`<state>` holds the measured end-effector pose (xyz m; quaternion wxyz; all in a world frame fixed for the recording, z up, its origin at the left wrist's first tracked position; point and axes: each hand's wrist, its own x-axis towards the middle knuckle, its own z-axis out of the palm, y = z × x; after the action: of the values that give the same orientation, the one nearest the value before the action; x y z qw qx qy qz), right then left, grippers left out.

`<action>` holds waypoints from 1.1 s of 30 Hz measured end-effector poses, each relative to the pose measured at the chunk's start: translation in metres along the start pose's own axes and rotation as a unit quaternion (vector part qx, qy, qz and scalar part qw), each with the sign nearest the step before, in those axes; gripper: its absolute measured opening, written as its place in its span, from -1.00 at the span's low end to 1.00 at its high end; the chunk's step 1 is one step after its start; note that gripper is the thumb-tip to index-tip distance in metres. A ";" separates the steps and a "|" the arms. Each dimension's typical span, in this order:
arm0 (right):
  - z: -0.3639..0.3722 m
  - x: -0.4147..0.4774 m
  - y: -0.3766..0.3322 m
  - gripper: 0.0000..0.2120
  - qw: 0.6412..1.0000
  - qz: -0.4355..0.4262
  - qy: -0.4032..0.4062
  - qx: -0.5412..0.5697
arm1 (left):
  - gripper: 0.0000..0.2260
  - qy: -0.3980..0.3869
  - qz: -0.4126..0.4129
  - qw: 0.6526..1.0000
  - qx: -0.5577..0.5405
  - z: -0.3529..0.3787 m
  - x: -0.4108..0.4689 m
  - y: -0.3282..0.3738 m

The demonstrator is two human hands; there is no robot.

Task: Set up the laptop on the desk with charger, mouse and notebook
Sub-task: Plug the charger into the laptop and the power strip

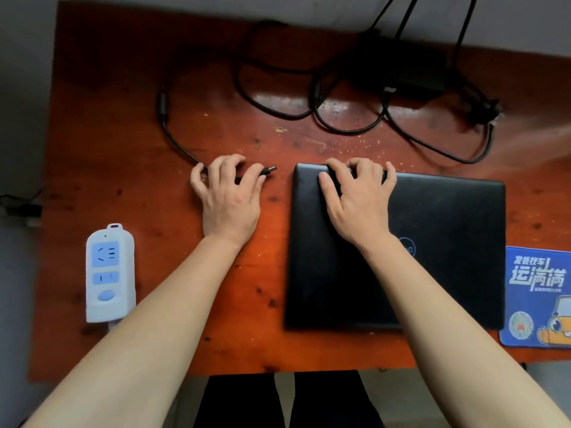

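Note:
A closed black laptop [448, 248] lies flat on the reddish wooden desk [123, 134], right of centre. My right hand [355, 199] rests on its lid with the fingers curled over the far left edge. My left hand [230, 196] holds the charger's thin cable, and the barrel plug [269, 170] sticks out from my fingers toward the laptop's left side. The black charger brick [401, 69] sits at the desk's far side amid looped cable [278, 109]. No mouse or notebook is in view.
A white and blue power strip [109, 273] lies near the desk's left front. A blue printed mouse pad [537, 298] lies at the right edge, touching the laptop's corner. More cables [401, 13] run off the desk's far edge. My dark-trousered legs show below the front edge.

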<state>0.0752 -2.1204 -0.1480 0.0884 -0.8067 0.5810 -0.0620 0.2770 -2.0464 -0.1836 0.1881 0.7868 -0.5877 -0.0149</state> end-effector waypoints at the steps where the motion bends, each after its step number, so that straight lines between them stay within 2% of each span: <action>1: 0.002 -0.002 0.000 -0.65 1.000 -0.009 -0.001 0.001 | -0.80 0.003 -0.003 1.000 -0.001 0.001 0.000 -0.001; 6: 0.007 -0.004 -0.002 -0.66 1.000 -0.022 0.008 -0.002 | -0.81 0.022 0.011 1.000 -0.010 0.002 0.002 -0.003; 9: 0.005 -0.004 -0.002 -0.65 1.000 -0.013 0.011 -0.001 | -0.81 0.028 0.059 0.998 -0.025 -0.001 0.000 -0.001; 13: 0.009 -0.005 -0.002 -0.64 1.000 -0.015 0.020 0.001 | -0.80 -0.005 0.134 0.991 -0.026 -0.001 -0.005 -0.001; 22: 0.012 -0.005 -0.001 -0.63 0.999 -0.009 0.033 -0.005 | -0.84 0.010 0.190 0.981 -0.027 -0.002 -0.006 -0.002; 33: 0.015 -0.003 -0.002 -0.62 0.999 -0.009 0.046 -0.022 | -0.77 0.028 0.157 0.987 -0.024 -0.004 -0.004 -0.002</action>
<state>0.0793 -2.1153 -0.1626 0.0428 -0.8101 0.5782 -0.0869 0.2783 -2.0410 -0.1810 0.2232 0.6803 -0.6977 0.0228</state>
